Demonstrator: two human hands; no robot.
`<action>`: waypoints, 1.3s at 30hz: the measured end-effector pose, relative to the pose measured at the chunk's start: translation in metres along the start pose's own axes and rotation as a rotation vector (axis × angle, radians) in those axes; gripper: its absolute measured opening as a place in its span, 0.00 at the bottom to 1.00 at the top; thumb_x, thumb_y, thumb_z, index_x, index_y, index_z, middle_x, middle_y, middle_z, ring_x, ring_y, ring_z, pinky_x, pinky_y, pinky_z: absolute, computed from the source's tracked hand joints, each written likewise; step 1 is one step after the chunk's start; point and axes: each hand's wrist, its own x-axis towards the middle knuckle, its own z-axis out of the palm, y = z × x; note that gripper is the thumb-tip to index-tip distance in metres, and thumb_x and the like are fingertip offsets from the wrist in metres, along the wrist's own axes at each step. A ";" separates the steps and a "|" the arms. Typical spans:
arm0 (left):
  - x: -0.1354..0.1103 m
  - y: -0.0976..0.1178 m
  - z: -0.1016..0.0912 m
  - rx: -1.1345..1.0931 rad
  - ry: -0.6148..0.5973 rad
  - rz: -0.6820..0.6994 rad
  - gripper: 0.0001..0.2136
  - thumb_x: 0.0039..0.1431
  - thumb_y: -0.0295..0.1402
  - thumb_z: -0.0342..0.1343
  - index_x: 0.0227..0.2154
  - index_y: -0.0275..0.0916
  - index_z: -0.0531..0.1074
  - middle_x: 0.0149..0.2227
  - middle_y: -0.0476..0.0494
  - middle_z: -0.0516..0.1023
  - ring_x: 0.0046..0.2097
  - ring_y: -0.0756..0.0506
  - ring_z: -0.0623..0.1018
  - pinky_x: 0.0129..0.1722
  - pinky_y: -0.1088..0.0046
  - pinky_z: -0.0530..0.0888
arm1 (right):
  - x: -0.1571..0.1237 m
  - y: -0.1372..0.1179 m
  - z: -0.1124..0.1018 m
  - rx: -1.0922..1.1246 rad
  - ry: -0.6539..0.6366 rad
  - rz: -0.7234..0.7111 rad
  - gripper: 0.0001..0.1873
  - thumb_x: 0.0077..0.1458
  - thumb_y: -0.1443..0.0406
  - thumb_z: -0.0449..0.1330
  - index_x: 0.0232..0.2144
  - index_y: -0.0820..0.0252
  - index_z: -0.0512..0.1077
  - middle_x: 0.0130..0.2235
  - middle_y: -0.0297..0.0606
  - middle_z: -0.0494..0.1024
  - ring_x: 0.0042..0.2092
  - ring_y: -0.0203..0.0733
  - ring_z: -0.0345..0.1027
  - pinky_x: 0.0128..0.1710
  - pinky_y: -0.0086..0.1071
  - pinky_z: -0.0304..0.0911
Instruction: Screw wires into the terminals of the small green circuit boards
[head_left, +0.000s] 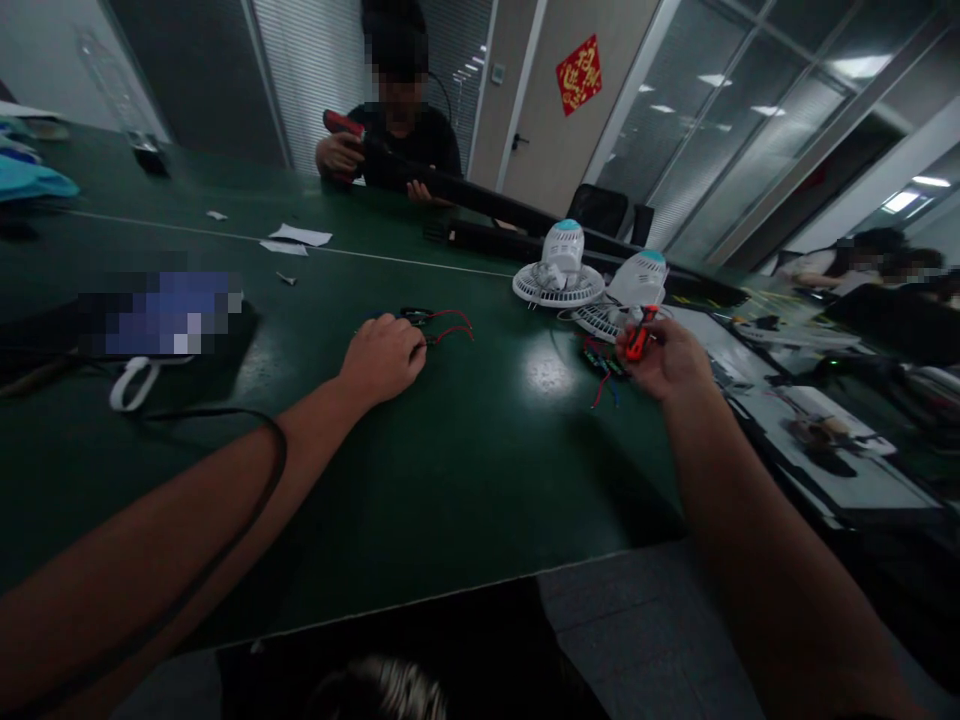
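My left hand [386, 355] rests low over the green table with its fingers curled down. Small dark parts with thin red wires [454, 327] stick out beside its fingertips; what lies under the palm is hidden. In my right hand [675, 360] is a short red-and-black handled tool [640, 335], gripped between thumb and fingers. Just left of that hand, a small circuit board [600, 358] with red and blue wires lies on the table. Two white fan heads with teal caps, one nearer [637, 280] and one farther [564, 250], stand behind it, grilles down.
The green table [465, 480] ends at a near edge. A phone [176, 310] with a white loop lies left, its cable crossing my left forearm. Paper scraps [300, 236] lie farther back. Across the table a person [401, 140] holds a red tool. Trays [825, 440] sit right.
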 end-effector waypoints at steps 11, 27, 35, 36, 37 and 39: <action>-0.002 0.000 0.000 -0.067 0.006 0.008 0.14 0.65 0.35 0.48 0.39 0.39 0.79 0.43 0.32 0.81 0.48 0.34 0.75 0.46 0.57 0.70 | 0.015 0.011 0.012 -1.200 -0.240 -0.106 0.11 0.48 0.62 0.68 0.19 0.56 0.73 0.32 0.51 0.78 0.45 0.63 0.75 0.46 0.51 0.67; -0.008 0.002 0.000 -0.097 0.152 0.191 0.10 0.65 0.32 0.51 0.37 0.35 0.77 0.36 0.37 0.79 0.42 0.39 0.74 0.41 0.61 0.68 | -0.012 -0.030 0.066 -1.354 -0.292 -0.223 0.20 0.59 0.56 0.57 0.39 0.66 0.81 0.40 0.57 0.82 0.41 0.58 0.76 0.32 0.39 0.60; -0.035 0.040 -0.025 -0.070 0.292 0.841 0.11 0.64 0.34 0.52 0.26 0.40 0.71 0.27 0.44 0.74 0.32 0.44 0.69 0.35 0.63 0.64 | -0.073 -0.034 0.149 -0.931 -0.865 -0.564 0.08 0.54 0.63 0.61 0.27 0.61 0.76 0.25 0.34 0.72 0.29 0.36 0.62 0.32 0.32 0.53; -0.041 0.044 -0.028 -0.085 0.308 0.868 0.12 0.65 0.34 0.52 0.25 0.41 0.70 0.26 0.46 0.73 0.31 0.45 0.68 0.34 0.63 0.64 | -0.078 -0.030 0.155 -0.879 -0.969 -0.567 0.06 0.51 0.65 0.62 0.25 0.60 0.75 0.25 0.31 0.71 0.29 0.35 0.62 0.32 0.31 0.53; -0.047 0.046 -0.031 -0.105 0.339 0.885 0.13 0.64 0.33 0.52 0.23 0.41 0.69 0.24 0.47 0.71 0.30 0.45 0.67 0.34 0.64 0.64 | -0.082 -0.027 0.160 -0.835 -1.058 -0.559 0.05 0.49 0.67 0.63 0.23 0.59 0.73 0.23 0.29 0.70 0.28 0.34 0.62 0.31 0.31 0.52; -0.058 0.043 -0.036 -0.149 0.409 0.868 0.14 0.64 0.31 0.52 0.20 0.42 0.66 0.21 0.49 0.68 0.27 0.46 0.65 0.31 0.64 0.62 | -0.087 -0.023 0.164 -0.748 -1.192 -0.527 0.03 0.48 0.67 0.64 0.23 0.58 0.74 0.23 0.27 0.69 0.28 0.33 0.63 0.30 0.30 0.53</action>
